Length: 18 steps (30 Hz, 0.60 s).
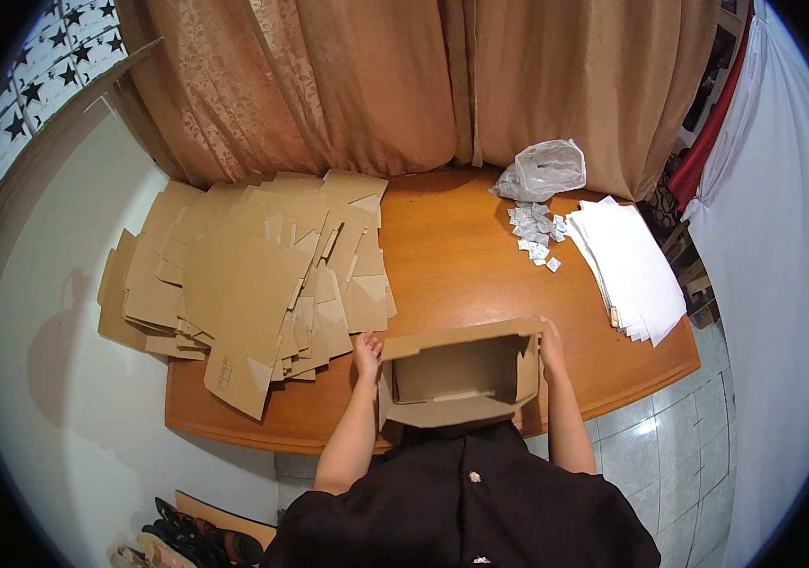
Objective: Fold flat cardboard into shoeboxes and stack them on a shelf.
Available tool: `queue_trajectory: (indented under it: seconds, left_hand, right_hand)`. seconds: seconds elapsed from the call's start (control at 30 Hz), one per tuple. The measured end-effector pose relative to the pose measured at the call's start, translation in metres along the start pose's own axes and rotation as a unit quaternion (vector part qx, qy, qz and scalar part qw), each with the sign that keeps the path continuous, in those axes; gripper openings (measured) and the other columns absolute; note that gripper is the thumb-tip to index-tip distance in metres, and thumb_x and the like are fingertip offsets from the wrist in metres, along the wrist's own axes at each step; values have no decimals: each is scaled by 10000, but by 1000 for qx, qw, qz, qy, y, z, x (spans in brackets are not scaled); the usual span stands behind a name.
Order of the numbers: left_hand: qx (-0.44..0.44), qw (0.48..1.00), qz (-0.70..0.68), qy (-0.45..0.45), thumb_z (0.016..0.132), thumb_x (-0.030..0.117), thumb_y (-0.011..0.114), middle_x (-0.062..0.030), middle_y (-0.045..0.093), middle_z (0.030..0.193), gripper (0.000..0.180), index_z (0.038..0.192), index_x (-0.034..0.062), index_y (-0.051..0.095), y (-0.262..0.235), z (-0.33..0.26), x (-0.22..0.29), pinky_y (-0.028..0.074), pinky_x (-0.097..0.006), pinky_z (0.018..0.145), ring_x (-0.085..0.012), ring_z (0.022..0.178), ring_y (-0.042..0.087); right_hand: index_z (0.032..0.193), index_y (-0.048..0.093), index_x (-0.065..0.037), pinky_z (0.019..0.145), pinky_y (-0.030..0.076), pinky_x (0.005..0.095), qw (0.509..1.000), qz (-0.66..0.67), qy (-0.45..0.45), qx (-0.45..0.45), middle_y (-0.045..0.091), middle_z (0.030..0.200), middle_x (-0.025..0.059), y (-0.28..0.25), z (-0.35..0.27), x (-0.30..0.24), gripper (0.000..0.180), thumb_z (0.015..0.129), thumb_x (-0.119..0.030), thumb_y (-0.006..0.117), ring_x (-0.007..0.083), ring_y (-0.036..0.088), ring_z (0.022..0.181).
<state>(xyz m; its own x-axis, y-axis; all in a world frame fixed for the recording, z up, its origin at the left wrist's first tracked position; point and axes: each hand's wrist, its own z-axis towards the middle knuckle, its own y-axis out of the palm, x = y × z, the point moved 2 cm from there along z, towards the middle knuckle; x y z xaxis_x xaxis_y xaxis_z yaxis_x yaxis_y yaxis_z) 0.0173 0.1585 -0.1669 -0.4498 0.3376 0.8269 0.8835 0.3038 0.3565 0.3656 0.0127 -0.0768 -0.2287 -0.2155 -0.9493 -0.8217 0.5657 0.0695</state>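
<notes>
An opened-out cardboard box (pixel 447 413) stands at the table's near edge, close against my body. Its top is open, and the inside looks bare. My left hand (pixel 367 356) grips the box's left side, fingers curled at the upper corner. On the opposite side my right hand (pixel 550 350) holds the right wall, its fingers partly hidden behind the edge. Left of the box lies a large, untidy pile of flattened cardboard boxes (pixel 244 284).
On the wooden table (pixel 442 251), small white sachets (pixel 539 232) lie beside a clear plastic bag (pixel 552 168) at the back right. A stack of white paper sheets (pixel 630 270) is farther right. Curtains (pixel 348 85) hang behind; a white wall (pixel 73 284) borders the left.
</notes>
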Motion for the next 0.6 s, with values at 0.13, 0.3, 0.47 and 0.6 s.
queue_trajectory:
  seconds: [0.13, 0.3, 0.47, 0.6]
  left_hand:
    - [-37, 997, -32, -52, 921, 350, 406, -48, 538, 1151, 378, 1145, 61, 502, 5, -31, 16, 423, -336, 871, -179, 960, 504]
    - [-187, 978, -51, -84, 939, 472, 337, -86, 472, 1306, 553, 1309, 70, 426, 30, -108, 62, 333, -366, 1003, -232, 1196, 441]
    - [-195, 981, -8, 2, 955, 434, 319, -106, 361, 1407, 572, 1367, 39, 361, 49, -129, 61, 240, -343, 1071, -217, 1299, 324]
    - [-180, 977, 59, 98, 952, 476, 274, -127, 268, 1454, 631, 1395, 27, 283, 43, -123, 49, 156, -357, 1100, -245, 1352, 213]
  right_hand:
    - [1320, 437, -181, 868, 372, 350, 999, -19, 38, 3, 475, 1267, 91, -6, -34, -33, 516, 900, -479, 428, 197, 484, 1084]
    - [1401, 316, -206, 946, 328, 434, 996, -34, 24, -76, 360, 1387, 134, -6, -49, -41, 636, 867, -521, 461, 276, 411, 1209]
    - [1428, 193, -114, 1017, 304, 443, 996, -67, -33, -45, 222, 1427, 222, 22, -52, -53, 896, 733, -347, 707, 338, 341, 1266]
    - [1419, 163, -45, 1001, 346, 391, 964, -211, -157, -30, 234, 1410, 253, 21, -40, -38, 938, 688, -203, 729, 328, 360, 1256]
